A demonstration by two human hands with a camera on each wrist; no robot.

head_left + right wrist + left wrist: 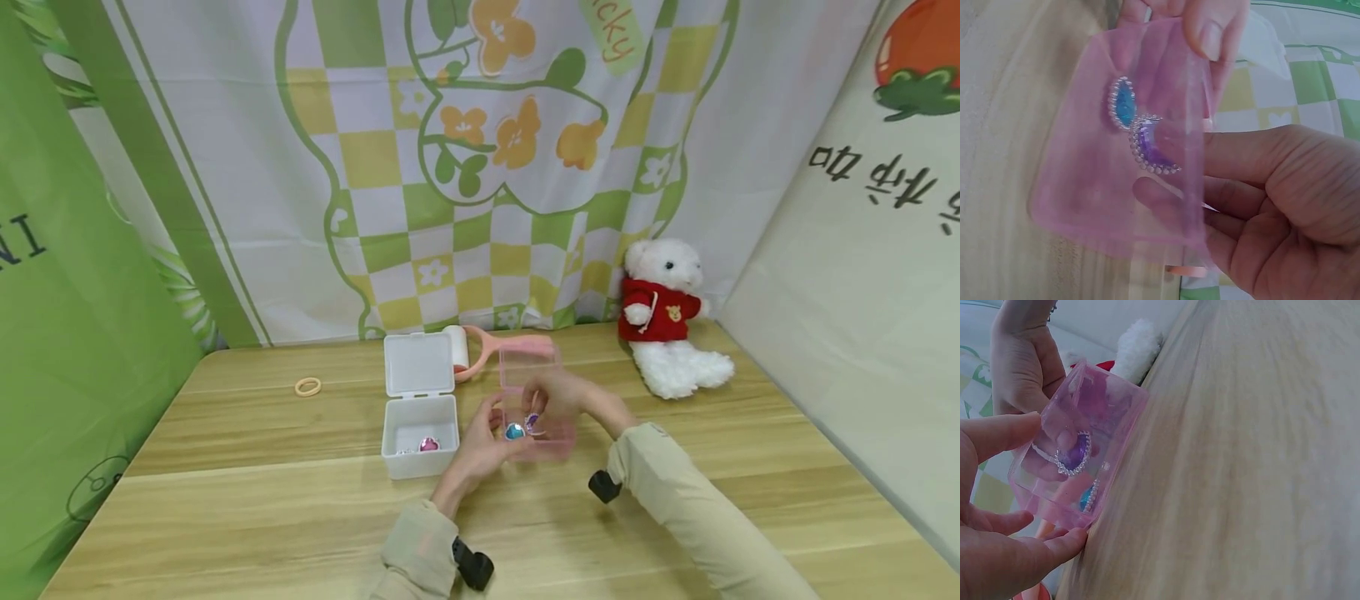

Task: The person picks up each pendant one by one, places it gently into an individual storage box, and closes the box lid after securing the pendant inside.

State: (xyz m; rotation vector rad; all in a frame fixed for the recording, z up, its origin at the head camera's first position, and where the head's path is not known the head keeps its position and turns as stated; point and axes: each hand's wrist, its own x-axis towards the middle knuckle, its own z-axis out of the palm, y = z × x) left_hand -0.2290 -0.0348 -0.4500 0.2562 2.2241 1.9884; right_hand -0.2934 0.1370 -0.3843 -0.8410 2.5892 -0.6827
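Note:
A clear pink box stands on the table with its lid raised. My left hand grips the box's left end, thumb and fingers on its walls. Reaching in from the open top, my right hand pinches a purple jewelled toy ring with a beaded silver edge. A blue jewelled piece with a similar beaded rim lies inside, beside the purple one. Left of the hands, an open white box holds a pink jewelled piece and small silvery bits too small to make out.
Behind the boxes lies a lint roller with a pink handle. A pale orange ring lies at the back left. A white plush bear in a red top sits against the curtain at the back right.

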